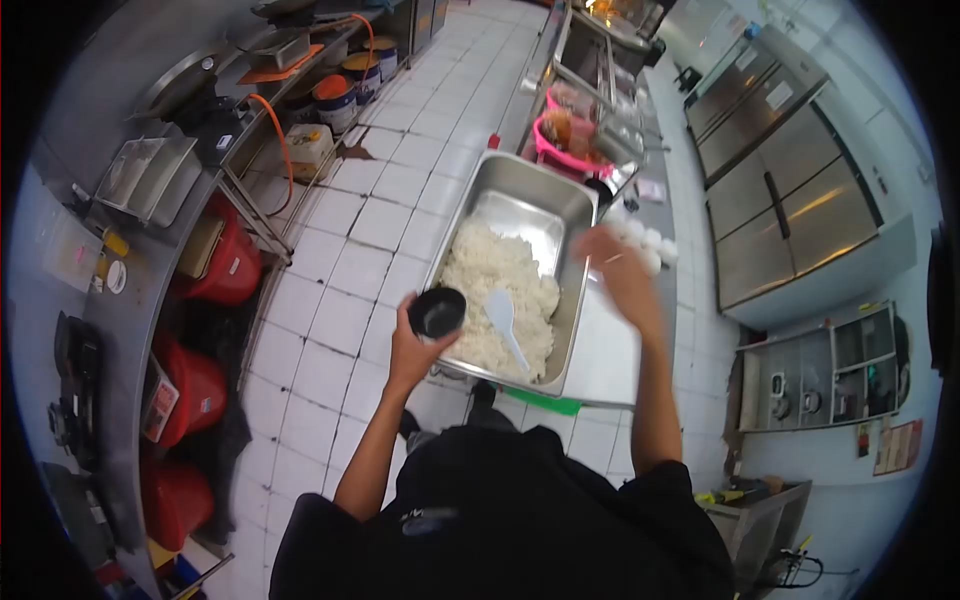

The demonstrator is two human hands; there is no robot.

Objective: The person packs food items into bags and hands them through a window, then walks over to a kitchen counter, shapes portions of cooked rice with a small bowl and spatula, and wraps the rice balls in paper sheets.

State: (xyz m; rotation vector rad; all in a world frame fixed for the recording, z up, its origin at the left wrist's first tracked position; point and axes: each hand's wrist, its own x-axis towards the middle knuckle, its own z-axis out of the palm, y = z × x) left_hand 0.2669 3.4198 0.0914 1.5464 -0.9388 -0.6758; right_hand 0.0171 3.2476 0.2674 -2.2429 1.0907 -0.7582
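At the kitchen tabletop point(605, 365), your left hand point(413, 352) grasps a bowl point(437, 313) beside rice point(478, 268); your right hand point(615, 268), blurred, I can't tell.

Black bowl point(437, 313), white rice point(480, 260), whitish paddle point(503, 314), pink basket point(556, 157)

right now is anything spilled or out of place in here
A brown patch stands out against the white floor tiles beside the jug; stain or scrap, I cannot tell. The rice looks contained in its pan.
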